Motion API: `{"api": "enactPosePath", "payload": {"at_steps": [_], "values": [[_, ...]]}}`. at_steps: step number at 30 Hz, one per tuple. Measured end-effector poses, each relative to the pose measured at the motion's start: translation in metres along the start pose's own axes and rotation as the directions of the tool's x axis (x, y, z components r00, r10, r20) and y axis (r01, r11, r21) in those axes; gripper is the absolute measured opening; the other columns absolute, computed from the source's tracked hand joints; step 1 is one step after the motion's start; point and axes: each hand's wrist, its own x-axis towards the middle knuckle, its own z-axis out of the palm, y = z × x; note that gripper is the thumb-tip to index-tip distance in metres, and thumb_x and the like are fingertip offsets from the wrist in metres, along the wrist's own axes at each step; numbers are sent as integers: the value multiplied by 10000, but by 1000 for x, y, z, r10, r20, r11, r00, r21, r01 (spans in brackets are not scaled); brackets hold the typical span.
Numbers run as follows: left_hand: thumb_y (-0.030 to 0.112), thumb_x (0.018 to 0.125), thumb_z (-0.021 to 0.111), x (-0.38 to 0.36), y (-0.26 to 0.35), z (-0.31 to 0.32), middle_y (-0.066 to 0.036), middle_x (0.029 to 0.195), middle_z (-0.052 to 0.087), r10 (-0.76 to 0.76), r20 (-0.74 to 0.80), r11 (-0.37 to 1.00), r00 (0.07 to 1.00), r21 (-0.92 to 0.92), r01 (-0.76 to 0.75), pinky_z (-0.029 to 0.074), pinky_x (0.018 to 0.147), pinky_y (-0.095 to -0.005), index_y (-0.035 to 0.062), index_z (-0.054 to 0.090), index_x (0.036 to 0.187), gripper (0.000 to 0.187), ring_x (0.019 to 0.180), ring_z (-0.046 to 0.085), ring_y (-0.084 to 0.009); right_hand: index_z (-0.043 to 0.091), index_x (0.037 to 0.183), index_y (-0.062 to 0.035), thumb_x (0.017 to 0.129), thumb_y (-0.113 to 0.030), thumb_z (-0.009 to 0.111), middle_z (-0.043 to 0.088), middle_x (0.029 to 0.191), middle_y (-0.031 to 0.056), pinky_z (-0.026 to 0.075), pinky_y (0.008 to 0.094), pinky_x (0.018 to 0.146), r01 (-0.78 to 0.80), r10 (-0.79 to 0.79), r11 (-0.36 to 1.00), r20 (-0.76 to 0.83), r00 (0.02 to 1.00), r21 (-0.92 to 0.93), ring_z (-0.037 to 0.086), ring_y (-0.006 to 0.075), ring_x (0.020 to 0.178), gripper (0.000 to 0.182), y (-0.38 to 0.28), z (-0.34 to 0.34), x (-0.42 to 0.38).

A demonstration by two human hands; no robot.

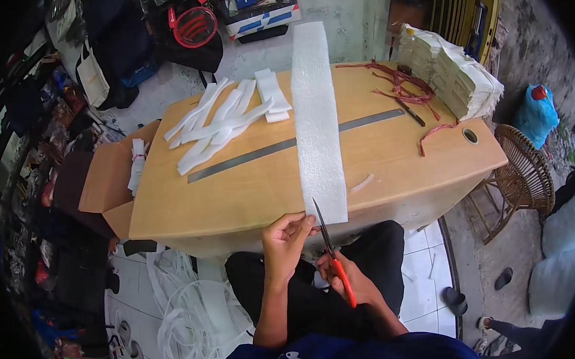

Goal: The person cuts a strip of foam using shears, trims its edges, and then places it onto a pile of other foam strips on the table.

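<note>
A long white foam strip [317, 119] lies across the wooden table, its near end hanging at the front edge. My left hand [284, 241] pinches the near left corner of this strip between thumb and fingers. In my right hand [356, 278] are scissors with red handles [342, 280], fingers wrapped round the grips. The dark blades point away from me and lie at the strip's near end, slightly apart. Beneath the strip runs a steel ruler [244, 159], its middle hidden. A small white offcut [362, 183] rests to the right of the strip.
Narrow foam strips [223, 121] are piled on the table's [250, 204] left, beside folded foam pieces [271, 96]. Red string [406, 85], a dark pen [411, 112] and stacked cream bundles [451, 70] sit at right. A cardboard box [109, 179], wicker chair [521, 167] and floor scraps [197, 314] surround it.
</note>
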Motion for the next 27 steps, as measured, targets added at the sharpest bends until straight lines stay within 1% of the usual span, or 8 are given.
{"api": "enactPosePath", "payload": {"at_steps": [3, 5, 8, 13, 16, 21, 23, 27], "values": [[27, 848, 648, 0, 1, 2, -108, 855, 666, 14, 16, 1000, 1000, 20, -14, 542, 697, -258, -71, 624, 930, 130, 761, 650, -139, 440, 1086, 36, 842, -568, 548, 525, 726, 63, 433, 305, 635, -21, 22, 1000, -26, 999, 3, 511, 167, 647, 661, -3, 3, 0], [17, 842, 650, -1, 2, 5, -91, 812, 655, -3, -2, 1000, 1000, -4, 3, 532, 683, -259, -54, 612, 901, 99, 705, 638, -135, 450, 1072, 36, 841, -570, 547, 528, 711, 59, 434, 305, 629, -38, 39, 999, -47, 998, 9, 514, 167, 637, 655, -2, 6, 0], [24, 843, 652, -1, 3, 6, -90, 813, 652, -8, 4, 1000, 1000, 9, 8, 532, 687, -261, -54, 606, 902, 108, 706, 632, -132, 483, 1042, 29, 867, -518, 544, 529, 686, 60, 432, 305, 606, -36, 36, 999, -94, 995, 2, 519, 161, 618, 578, -1, 8, -1], [31, 844, 654, 0, 3, 5, -91, 811, 651, -13, 27, 1000, 1000, 20, 12, 533, 688, -263, -52, 607, 902, 112, 706, 627, -126, 522, 880, 4, 912, -331, 543, 524, 591, 73, 424, 310, 526, -141, 103, 974, -209, 972, -177, 517, 168, 518, 338, -4, 12, 1], [37, 848, 651, 1, 3, 4, -85, 819, 648, -32, 43, 999, 999, 35, 30, 533, 693, -265, -51, 607, 904, 113, 715, 623, -117, 516, 830, -7, 903, -288, 566, 513, 530, 63, 415, 305, 481, -201, 157, 962, -228, 961, -185, 520, 171, 463, 295, -2, 12, 0], [72, 876, 628, 8, 10, 3, -44, 801, 631, -25, 58, 996, 998, 88, 20, 493, 639, -226, -44, 608, 899, 120, 691, 583, -77, 526, 831, -6, 898, -259, 581, 506, 500, 53, 405, 301, 454, -198, 149, 962, -249, 957, -187, 519, 164, 435, 267, -5, 15, 2], [92, 888, 620, 15, 13, 6, -35, 788, 633, 87, -25, 991, 996, 103, -84, 457, 600, -190, -52, 606, 882, 145, 685, 569, -49, 528, 829, -4, 899, -258, 581, 508, 500, 53, 405, 299, 453, -204, 155, 961, -246, 957, -186, 517, 163, 433, 270, -3, 16, 2], [110, 889, 625, 17, 16, 0, -5, 737, 609, 76, -8, 975, 997, 209, -72, 412, 553, -183, -41, 606, 862, 154, 643, 534, -33, 536, 833, -6, 883, -241, 580, 514, 522, 73, 414, 300, 481, -178, 134, 965, -219, 966, -194, 520, 160, 460, 244, 1, 15, 1]]}}
